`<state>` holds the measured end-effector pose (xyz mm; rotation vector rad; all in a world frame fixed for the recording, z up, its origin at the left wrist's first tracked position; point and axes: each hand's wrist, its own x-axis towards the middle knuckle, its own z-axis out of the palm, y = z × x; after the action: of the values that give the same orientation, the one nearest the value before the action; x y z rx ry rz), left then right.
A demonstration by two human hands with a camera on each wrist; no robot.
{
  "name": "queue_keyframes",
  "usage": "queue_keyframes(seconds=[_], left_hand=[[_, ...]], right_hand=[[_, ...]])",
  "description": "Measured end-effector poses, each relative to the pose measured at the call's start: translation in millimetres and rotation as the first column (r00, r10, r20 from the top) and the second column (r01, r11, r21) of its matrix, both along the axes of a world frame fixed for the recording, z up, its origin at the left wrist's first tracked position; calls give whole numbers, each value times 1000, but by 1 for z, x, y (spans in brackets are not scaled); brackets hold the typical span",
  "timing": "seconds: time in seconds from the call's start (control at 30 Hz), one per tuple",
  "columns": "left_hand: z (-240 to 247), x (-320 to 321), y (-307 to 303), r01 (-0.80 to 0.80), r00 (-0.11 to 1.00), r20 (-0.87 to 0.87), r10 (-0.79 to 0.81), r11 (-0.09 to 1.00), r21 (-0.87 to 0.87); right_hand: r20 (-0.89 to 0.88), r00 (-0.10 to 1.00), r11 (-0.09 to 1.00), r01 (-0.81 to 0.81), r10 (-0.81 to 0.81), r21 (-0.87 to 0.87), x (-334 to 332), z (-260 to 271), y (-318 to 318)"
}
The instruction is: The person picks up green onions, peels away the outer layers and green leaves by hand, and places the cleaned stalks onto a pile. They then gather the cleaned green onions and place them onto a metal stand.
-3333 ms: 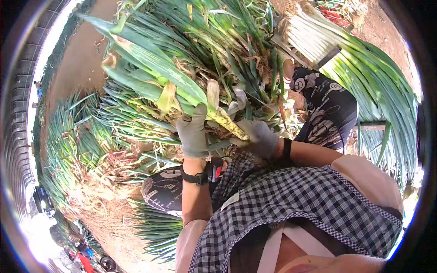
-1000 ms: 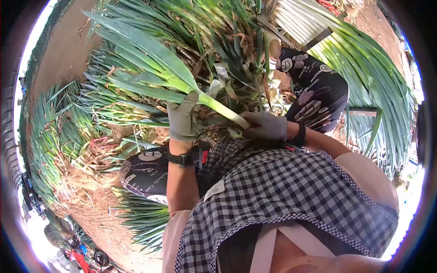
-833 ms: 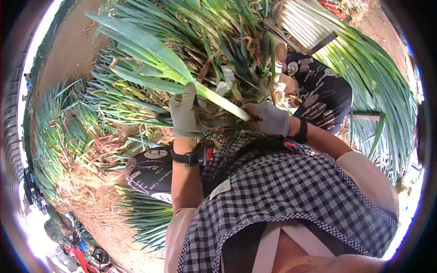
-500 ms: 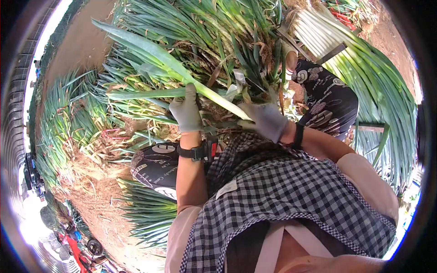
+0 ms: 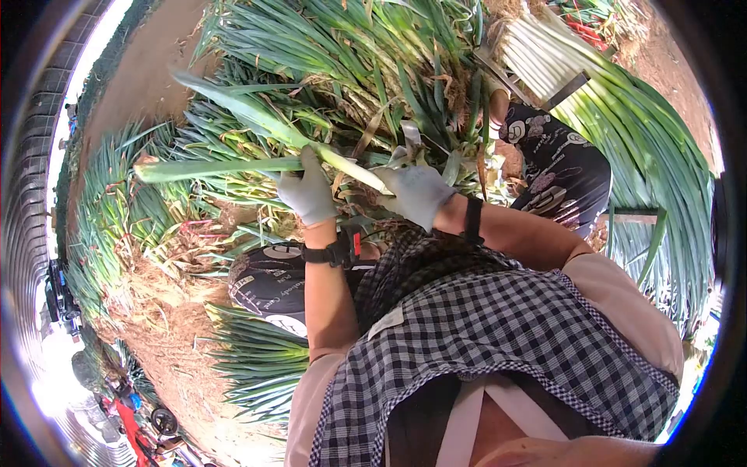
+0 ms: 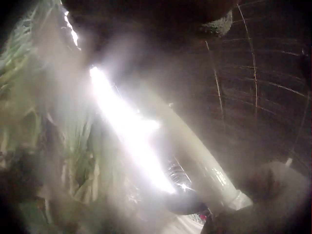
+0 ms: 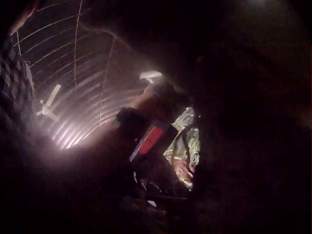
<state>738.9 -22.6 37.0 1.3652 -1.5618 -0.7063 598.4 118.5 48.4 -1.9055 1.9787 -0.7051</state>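
In the head view both hands wear grey gloves and hold one leek [image 5: 257, 117] across the lap. My left hand [image 5: 307, 191] grips the stalk where the white shaft meets the green leaves. My right hand [image 5: 416, 193] grips the pale root end of the shaft. The long green leaves stretch up and to the left over the heap. The left wrist view is hazy, with a pale leek shaft [image 6: 195, 151] crossing it. The right wrist view is dark and shows only greenhouse hoops.
A big heap of untrimmed leeks [image 5: 350, 54] lies ahead. Cleaned leeks [image 5: 622, 132] with white shafts are stacked at the right on a rack. More leeks [image 5: 109, 210] lie at the left on bare soil. Patterned black trouser knees [image 5: 556, 167] flank the hands.
Both hands have shifted left with the leek. One outer leaf now sticks out flat to the left, apart from the rest. 3.3 s ago the stalk carried a yellowed, dirty outer skin.
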Motion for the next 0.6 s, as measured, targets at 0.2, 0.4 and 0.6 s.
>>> queue_keyframes(seconds=[0.2, 0.4, 0.6], left_hand=[[16, 11, 29, 14, 994, 105, -10, 999, -44], [35, 14, 59, 242, 945, 274, -178, 945, -219], [74, 34, 100, 391, 721, -677, 149, 718, 575]], right_hand=[[-366, 930, 999, -51, 44, -10, 3, -9, 4], [-290, 951, 992, -123, 109, -29, 13, 14, -21], [-80, 995, 981, -70, 56, -184, -20, 29, -60]])
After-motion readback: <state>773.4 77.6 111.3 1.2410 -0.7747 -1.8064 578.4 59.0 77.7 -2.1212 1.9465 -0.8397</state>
